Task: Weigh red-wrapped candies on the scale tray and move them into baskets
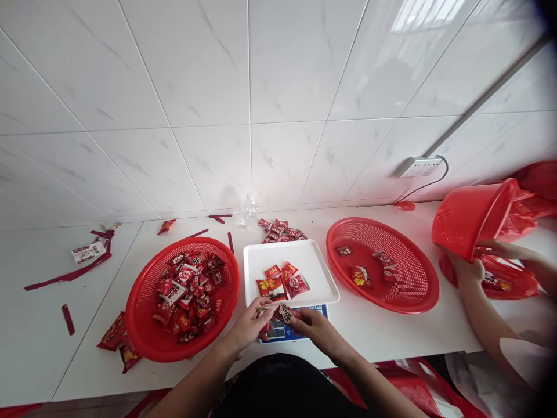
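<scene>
Just in front of the white tray (319, 273), a small dark red snack packet (285, 314) with pale lettering is pinched in the fingers of my right hand (319, 332). My left hand (250, 328) is closed around small wrapped packets at its fingertips, partly hidden by the fingers, and meets the right hand. Several red snack packets (272, 286) lie on the tray. Beneath both hands shows the blue panel of a weighing scale (322, 312), with the tray on top. A red basket (145, 290) heaped with mixed wrapped snacks stands to the left.
Right of the tray is another red basket (413, 267) with a few packets. A co-worker's hands (472, 270) tilt a red basket (467, 217) over a red bag (517, 284). Small packets (278, 231) and a clear bottle (251, 212) sit by the wall. Large packets (114, 334) lie at left.
</scene>
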### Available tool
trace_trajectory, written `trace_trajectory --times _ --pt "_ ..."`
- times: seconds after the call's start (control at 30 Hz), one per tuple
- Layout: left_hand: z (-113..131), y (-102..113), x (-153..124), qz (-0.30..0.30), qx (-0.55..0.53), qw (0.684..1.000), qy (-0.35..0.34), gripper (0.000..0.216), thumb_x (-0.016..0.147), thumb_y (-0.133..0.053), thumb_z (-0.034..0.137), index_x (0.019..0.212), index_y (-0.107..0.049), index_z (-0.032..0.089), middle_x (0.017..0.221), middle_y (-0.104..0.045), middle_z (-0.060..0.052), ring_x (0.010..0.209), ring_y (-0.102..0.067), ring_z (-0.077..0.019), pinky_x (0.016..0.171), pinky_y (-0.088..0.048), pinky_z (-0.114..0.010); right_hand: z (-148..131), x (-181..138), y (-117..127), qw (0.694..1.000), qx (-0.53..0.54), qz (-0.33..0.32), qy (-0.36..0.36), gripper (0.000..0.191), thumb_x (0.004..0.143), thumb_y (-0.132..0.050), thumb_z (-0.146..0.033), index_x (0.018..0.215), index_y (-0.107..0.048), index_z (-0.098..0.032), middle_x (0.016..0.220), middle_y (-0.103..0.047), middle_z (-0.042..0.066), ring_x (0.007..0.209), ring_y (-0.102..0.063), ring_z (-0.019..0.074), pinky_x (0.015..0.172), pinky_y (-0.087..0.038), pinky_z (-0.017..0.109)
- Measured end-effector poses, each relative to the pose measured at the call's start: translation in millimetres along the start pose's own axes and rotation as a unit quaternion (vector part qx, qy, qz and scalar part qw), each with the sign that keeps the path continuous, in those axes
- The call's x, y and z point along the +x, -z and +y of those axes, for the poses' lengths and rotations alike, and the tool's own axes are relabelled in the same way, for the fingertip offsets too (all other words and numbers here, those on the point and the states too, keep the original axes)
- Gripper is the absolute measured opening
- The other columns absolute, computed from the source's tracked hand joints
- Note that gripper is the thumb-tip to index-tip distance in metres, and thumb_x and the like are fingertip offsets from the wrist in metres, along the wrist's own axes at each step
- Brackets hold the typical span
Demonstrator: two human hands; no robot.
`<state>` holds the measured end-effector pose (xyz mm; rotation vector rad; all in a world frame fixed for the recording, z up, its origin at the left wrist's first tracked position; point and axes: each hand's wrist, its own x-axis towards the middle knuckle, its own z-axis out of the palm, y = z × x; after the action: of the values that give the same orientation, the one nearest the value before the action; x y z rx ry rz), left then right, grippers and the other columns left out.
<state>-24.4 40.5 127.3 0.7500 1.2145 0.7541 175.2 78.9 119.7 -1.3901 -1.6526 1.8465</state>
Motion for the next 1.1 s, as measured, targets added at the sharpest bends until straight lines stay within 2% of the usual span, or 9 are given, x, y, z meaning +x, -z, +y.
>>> trace_trajectory --times 0.1,0.17,0.23,0.33,0.43,0.53,0.6,0.8,1.1 --pt "-1 -3 -6 -0.036 -0.034 0.999 0.009 0.055 0.071 -0.065 0.056 0.112 -0.055 0.021 0.089 -0.057 -0.003 0.077 -0.056 -0.0140 0.058 -0.046 -0.023 -6 0 -7 1.000 0.000 -0.015 0.008 0.048 0.074 -0.052 -0.066 0.073 -0.050 -0.018 0.065 -0.055 -0.001 0.061 -0.052 0.0134 0.059 -0.042 0.027" --pt "-1 -8 -7 -0.050 -0.044 0.998 0.015 0.055 0.070 -0.066 0.058 0.107 -0.059 0.018 0.085 -0.059 -0.004 0.074 -0.056 -0.0138 0.057 -0.045 -0.023 -9 2 -13 0.999 -0.015 -0.024 0.021 0.048 0.076 -0.050 -0.067 0.071 -0.050 -0.018 0.064 -0.056 -0.001 0.060 -0.052 0.0131 0.058 -0.043 0.026" --pt "-2 -13 -5 -0.041 -0.060 0.997 0.022 0.055 0.069 -0.065 0.060 0.101 -0.063 0.015 0.080 -0.061 -0.004 0.071 -0.057 -0.0137 0.055 -0.044 -0.023 -12 4 -16 0.998 -0.046 -0.026 0.036 0.048 0.079 -0.047 -0.065 0.071 -0.051 -0.018 0.063 -0.057 0.000 0.060 -0.053 0.0133 0.056 -0.043 0.026" --pt "-4 -13 0 0.005 -0.110 0.994 0.018 0.055 0.069 -0.066 0.059 0.099 -0.064 0.014 0.081 -0.064 -0.006 0.069 -0.059 -0.0143 0.052 -0.043 -0.022 -16 10 -12 0.991 -0.119 -0.001 0.059 0.045 0.084 -0.043 -0.060 0.071 -0.055 -0.018 0.065 -0.060 0.002 0.062 -0.056 0.0156 0.058 -0.045 0.028" --pt "-2 -5 4 0.064 -0.168 0.984 0.010 0.053 0.066 -0.070 0.058 0.097 -0.063 0.015 0.080 -0.065 -0.004 0.068 -0.059 -0.0142 0.052 -0.044 -0.022 -19 21 -1 0.971 -0.213 0.050 0.097 0.036 0.087 -0.042 -0.049 0.089 -0.062 -0.018 0.093 -0.066 0.009 0.089 -0.059 0.0232 0.078 -0.047 0.039" --pt "2 5 4 0.098 -0.209 0.973 0.006 0.049 0.065 -0.072 0.055 0.092 -0.060 0.016 0.078 -0.065 -0.003 0.068 -0.060 -0.0136 0.054 -0.045 -0.023 -20 33 2 0.943 -0.298 0.061 0.136 0.034 0.085 -0.049 -0.038 0.114 -0.060 -0.023 0.131 -0.053 0.010 0.126 -0.038 0.0292 0.103 -0.030 0.049" --pt "5 9 1 0.111 -0.218 0.970 0.010 0.046 0.066 -0.072 0.054 0.089 -0.059 0.016 0.075 -0.065 -0.002 0.067 -0.059 -0.0131 0.055 -0.045 -0.023 -17 40 -1 0.927 -0.344 0.043 0.146 0.038 0.083 -0.054 -0.034 0.120 -0.059 -0.025 0.140 -0.046 0.006 0.135 -0.025 0.0298 0.109 -0.022 0.052" --pt "2 12 -4 0.122 -0.218 0.968 0.033 0.047 0.062 -0.074 0.053 0.087 -0.059 0.017 0.072 -0.063 -0.001 0.067 -0.060 -0.0139 0.056 -0.045 -0.023 -6 46 -6 0.895 -0.425 0.009 0.137 0.047 0.082 -0.056 -0.030 0.129 -0.053 -0.024 0.140 -0.045 0.003 0.137 -0.023 0.0302 0.112 -0.017 0.051" --pt "-5 15 1 0.108 -0.199 0.973 0.042 0.046 0.064 -0.072 0.054 0.086 -0.059 0.016 0.077 -0.064 -0.002 0.068 -0.059 -0.0133 0.057 -0.045 -0.024 -3 41 1 0.879 -0.459 0.035 0.126 0.045 0.083 -0.055 -0.030 0.128 -0.054 -0.024 0.140 -0.046 0.004 0.135 -0.029 0.0278 0.111 -0.023 0.048"
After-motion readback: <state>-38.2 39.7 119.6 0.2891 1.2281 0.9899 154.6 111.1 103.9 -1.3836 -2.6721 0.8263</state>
